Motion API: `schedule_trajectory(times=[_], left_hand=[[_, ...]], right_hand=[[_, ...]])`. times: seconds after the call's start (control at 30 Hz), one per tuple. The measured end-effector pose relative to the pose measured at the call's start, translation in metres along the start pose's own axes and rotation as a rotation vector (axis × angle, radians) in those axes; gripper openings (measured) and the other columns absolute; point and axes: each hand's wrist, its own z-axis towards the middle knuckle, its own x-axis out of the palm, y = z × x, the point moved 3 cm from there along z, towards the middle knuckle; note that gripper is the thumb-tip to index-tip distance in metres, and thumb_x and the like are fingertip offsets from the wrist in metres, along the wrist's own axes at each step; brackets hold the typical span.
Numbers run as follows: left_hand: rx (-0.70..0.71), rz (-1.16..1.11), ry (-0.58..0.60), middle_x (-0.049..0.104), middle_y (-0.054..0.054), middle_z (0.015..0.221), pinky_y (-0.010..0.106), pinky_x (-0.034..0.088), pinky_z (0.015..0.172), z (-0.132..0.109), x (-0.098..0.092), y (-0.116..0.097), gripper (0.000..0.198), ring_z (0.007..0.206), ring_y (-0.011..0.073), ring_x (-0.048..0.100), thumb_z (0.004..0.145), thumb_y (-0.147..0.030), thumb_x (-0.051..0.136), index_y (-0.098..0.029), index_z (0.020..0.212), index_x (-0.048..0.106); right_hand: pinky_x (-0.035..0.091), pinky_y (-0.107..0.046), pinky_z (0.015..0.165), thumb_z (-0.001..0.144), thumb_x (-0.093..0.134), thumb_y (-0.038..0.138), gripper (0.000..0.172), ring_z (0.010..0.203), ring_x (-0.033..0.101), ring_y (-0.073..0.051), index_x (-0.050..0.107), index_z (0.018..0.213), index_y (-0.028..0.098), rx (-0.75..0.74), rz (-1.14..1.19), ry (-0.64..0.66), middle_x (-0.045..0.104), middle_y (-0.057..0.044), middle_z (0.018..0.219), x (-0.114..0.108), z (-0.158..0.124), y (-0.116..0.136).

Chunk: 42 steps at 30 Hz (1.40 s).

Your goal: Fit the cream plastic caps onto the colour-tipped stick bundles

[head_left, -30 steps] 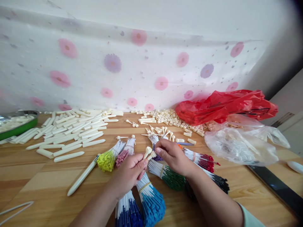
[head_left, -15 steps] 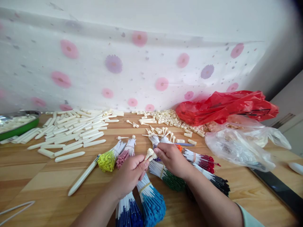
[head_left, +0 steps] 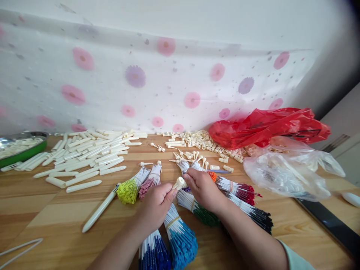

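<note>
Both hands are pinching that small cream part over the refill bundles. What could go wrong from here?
1. The small cream part, pinched between the left hand and right hand, could slip and get lost among the loose cream pieces behind.
2. The forearms lie over the blue bundle and green bundle; a sweep might scatter them.

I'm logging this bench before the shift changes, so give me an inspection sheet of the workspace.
Surface: wooden table, mostly covered.
Job's things: small cream plastic cap pinched between both hands; bundled refills tipped yellow, light blue and red beneath.
Clutter: loose cream pen barrels, heap of small cream parts, red plastic bag, clear plastic bag, green-rimmed tray.
Grippers: left hand and right hand both closed on the cap.
Cables: nothing seen.
Surroundings: flower-patterned white sheet behind.
</note>
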Motion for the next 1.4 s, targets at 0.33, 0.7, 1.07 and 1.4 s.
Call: schedule_trajectory(times=[0.33, 0.7, 1.07, 1.4], left_hand=[[-0.272, -0.572, -0.186, 0.041, -0.007, 0.042, 0.017, 0.020, 0.034, 0.005, -0.004, 0.016, 0.031, 0.032, 0.0053, 0.032, 0.083, -0.044, 0.046, -0.018, 0.065, 0.050], [-0.401, -1.175, -0.371, 0.048, -0.008, 0.045, 0.013, 0.016, 0.028, 0.001, 0.001, 0.011, 0.030, 0.025, 0.0028, 0.032, 0.072, -0.047, 0.061, -0.019, 0.078, 0.051], [-0.446, -1.209, -0.288, 0.039, -0.011, 0.038, 0.013, 0.016, 0.025, -0.001, 0.020, 0.011, 0.034, 0.024, 0.0043, 0.033, 0.069, -0.044, 0.066, -0.020, 0.066, 0.043], [-0.489, -1.176, -0.250, 0.041, -0.010, 0.035, 0.013, 0.017, 0.025, -0.001, 0.024, 0.012, 0.027, 0.024, 0.0045, 0.032, 0.073, -0.044, 0.063, -0.019, 0.071, 0.052]], right_hand=[[0.033, -0.025, 0.060, 0.091, 0.040, 0.024, 0.026, 0.069, 0.056, -0.018, 0.056, 0.073, 0.015, 0.119, -0.319, 0.031, 0.062, -0.009, 0.073, 0.004, 0.102, -0.016], [0.042, -0.020, 0.071, 0.082, 0.057, 0.021, 0.006, 0.077, 0.055, -0.012, 0.062, 0.082, 0.018, -0.278, -0.058, 0.076, 0.058, -0.001, 0.083, 0.029, 0.024, 0.047], [0.042, -0.026, 0.076, 0.082, 0.056, 0.014, 0.009, 0.084, 0.051, -0.016, 0.065, 0.083, 0.018, -0.249, -0.150, 0.043, 0.060, -0.004, 0.085, 0.031, -0.002, 0.046], [0.041, -0.026, 0.076, 0.086, 0.048, 0.012, 0.017, 0.080, 0.051, -0.016, 0.064, 0.089, 0.018, -0.281, -0.167, 0.097, 0.060, -0.005, 0.084, 0.027, -0.007, 0.042]])
